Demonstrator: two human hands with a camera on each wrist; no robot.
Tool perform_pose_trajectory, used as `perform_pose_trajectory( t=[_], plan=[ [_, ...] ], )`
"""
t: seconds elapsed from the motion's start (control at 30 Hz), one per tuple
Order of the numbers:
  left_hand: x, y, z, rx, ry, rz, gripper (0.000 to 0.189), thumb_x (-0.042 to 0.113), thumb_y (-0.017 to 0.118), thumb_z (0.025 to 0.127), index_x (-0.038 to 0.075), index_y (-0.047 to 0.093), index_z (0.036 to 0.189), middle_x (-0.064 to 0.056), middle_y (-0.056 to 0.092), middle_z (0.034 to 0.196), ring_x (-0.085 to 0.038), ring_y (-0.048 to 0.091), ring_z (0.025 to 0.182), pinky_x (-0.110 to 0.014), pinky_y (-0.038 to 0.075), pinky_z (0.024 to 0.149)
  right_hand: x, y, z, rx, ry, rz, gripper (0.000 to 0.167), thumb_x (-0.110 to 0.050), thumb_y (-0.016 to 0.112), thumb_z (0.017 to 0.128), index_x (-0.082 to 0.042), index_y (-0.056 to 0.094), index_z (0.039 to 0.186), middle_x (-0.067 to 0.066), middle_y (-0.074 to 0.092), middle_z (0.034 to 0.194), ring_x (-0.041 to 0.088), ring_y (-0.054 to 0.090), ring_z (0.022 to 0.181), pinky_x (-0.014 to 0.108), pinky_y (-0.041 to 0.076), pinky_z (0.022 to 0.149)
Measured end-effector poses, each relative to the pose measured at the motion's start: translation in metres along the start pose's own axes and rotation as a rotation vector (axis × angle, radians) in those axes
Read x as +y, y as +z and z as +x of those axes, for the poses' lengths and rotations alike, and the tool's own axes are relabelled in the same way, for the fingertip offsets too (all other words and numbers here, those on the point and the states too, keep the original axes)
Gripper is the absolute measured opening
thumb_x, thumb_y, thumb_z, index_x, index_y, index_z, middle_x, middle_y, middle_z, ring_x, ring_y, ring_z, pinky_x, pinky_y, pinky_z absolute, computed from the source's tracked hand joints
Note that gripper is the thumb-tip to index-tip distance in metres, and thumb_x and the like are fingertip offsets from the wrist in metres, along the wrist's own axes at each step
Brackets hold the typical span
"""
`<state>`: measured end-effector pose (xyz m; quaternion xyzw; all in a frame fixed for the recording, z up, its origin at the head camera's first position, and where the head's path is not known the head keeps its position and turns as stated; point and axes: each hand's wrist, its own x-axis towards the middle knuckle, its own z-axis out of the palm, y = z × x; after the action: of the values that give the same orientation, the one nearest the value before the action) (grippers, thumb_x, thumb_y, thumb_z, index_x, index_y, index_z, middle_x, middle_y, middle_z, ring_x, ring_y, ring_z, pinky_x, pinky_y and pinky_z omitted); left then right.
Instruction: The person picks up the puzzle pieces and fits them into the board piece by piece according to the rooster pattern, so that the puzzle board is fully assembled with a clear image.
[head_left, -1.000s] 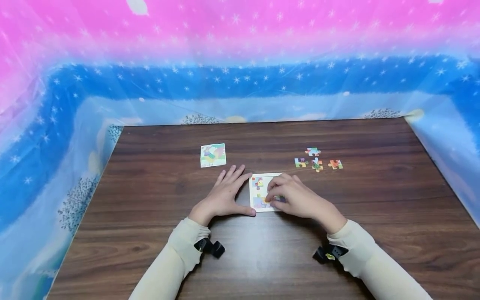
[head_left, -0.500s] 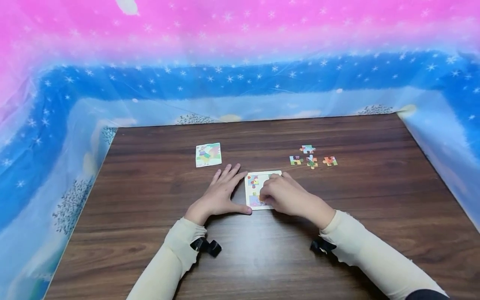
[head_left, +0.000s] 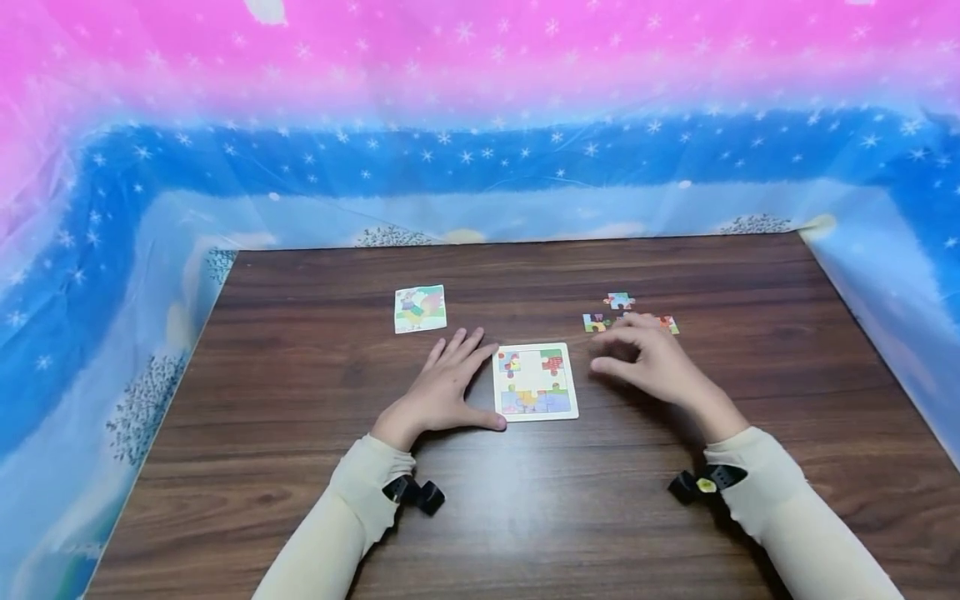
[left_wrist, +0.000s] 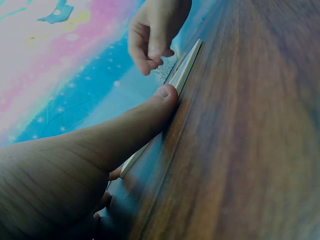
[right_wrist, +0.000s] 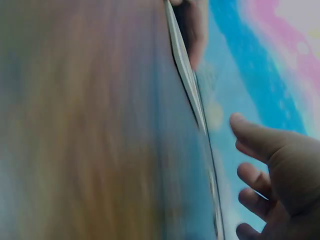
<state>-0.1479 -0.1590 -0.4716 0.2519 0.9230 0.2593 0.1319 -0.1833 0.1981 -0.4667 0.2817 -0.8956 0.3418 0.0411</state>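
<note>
A square white puzzle tray (head_left: pixel 532 368) lies on the table, with jigsaw pieces in both top corners and along its bottom row; bare white shows in the middle. My left hand (head_left: pixel 442 386) rests spread at the tray's left side, thumb at the near corner and index finger at the far one. Raised over the table to the right of the tray is my right hand (head_left: pixel 656 362), fingers loosely bent, nothing between thumb and fingers. Just beyond it lie loose jigsaw pieces (head_left: pixel 619 301); the hand hides part of this group.
A small picture card (head_left: pixel 420 309) of a colourful bird lies beyond my left hand. The brown wooden table (head_left: pixel 315 333) ends at a hanging pink and blue cloth (head_left: pixel 480 167) at the back and sides. A black wrist camera sits on each sleeve.
My right hand has left the tray's bottom row and moved right, close to the loose pieces. A yellow piece now shows in that row. My left hand keeps its place on the tray.
</note>
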Motion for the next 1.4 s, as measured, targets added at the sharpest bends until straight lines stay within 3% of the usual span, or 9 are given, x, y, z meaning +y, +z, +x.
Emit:
perform_pose_trajectory(
  t=[0.1,0.23,0.5,0.77,0.97,1.2,1.4],
  plan=[
    [0.000,0.000,0.000,0.007,0.008,0.004,0.116,0.066,0.085,0.079,0.017,0.030,0.168,-0.012,0.011,0.177,-0.033,0.000,0.163,-0.056,-0.001,0.130,0.020,-0.013,-0.003,0.050,0.055,-0.071,0.042,-0.022,0.092,0.084,-0.009,0.079,0.121,0.010,0.066,0.114,0.031,0.052,0.107,0.051,0.032,0.087],
    [-0.002,0.001,0.001,0.004,0.000,0.004,0.117,0.067,0.085,0.078,0.018,0.029,0.169,-0.010,0.010,0.177,-0.031,-0.001,0.163,-0.054,-0.002,0.130,0.042,-0.034,-0.008,0.028,0.120,-0.099,0.050,-0.023,0.092,0.084,-0.007,0.075,0.129,0.015,0.062,0.124,0.038,0.047,0.114,0.056,0.028,0.087],
    [-0.002,0.000,0.000,0.005,0.005,0.000,0.117,0.067,0.085,0.078,0.017,0.030,0.168,-0.010,0.010,0.177,-0.032,0.000,0.163,-0.055,-0.002,0.130,0.074,-0.064,-0.016,-0.099,0.224,-0.112,0.054,-0.023,0.084,0.093,0.000,0.067,0.139,0.022,0.058,0.130,0.043,0.049,0.116,0.062,0.039,0.091],
    [-0.001,-0.002,-0.003,0.001,-0.015,0.003,0.117,0.065,0.086,0.078,0.017,0.030,0.168,-0.010,0.011,0.177,-0.032,0.000,0.163,-0.054,-0.002,0.130,0.077,-0.066,-0.012,-0.158,0.226,-0.140,0.051,-0.029,0.082,0.096,0.000,0.070,0.135,0.019,0.062,0.123,0.036,0.057,0.107,0.056,0.046,0.087],
    [0.000,0.001,0.001,0.006,0.002,0.004,0.117,0.066,0.085,0.079,0.017,0.030,0.169,-0.010,0.011,0.177,-0.032,0.000,0.163,-0.054,-0.002,0.130,0.066,-0.074,-0.022,-0.158,0.178,-0.238,0.038,-0.022,0.080,0.097,0.002,0.074,0.126,0.020,0.068,0.117,0.037,0.062,0.101,0.057,0.049,0.084],
    [-0.001,-0.001,0.000,0.004,-0.003,0.015,0.117,0.066,0.086,0.078,0.016,0.030,0.169,-0.011,0.011,0.177,-0.032,0.000,0.163,-0.054,-0.002,0.130,0.058,-0.071,-0.022,-0.194,0.173,-0.292,0.028,-0.015,0.076,0.098,0.006,0.072,0.115,0.021,0.069,0.111,0.042,0.062,0.108,0.062,0.048,0.095],
    [0.001,-0.001,0.000,0.003,-0.005,0.000,0.117,0.065,0.086,0.079,0.016,0.029,0.169,-0.011,0.010,0.177,-0.032,0.000,0.163,-0.054,-0.002,0.130,0.065,-0.070,-0.018,-0.190,0.199,-0.261,0.024,-0.014,0.078,0.094,0.003,0.069,0.107,0.016,0.067,0.103,0.031,0.060,0.092,0.052,0.048,0.083]
  ],
)
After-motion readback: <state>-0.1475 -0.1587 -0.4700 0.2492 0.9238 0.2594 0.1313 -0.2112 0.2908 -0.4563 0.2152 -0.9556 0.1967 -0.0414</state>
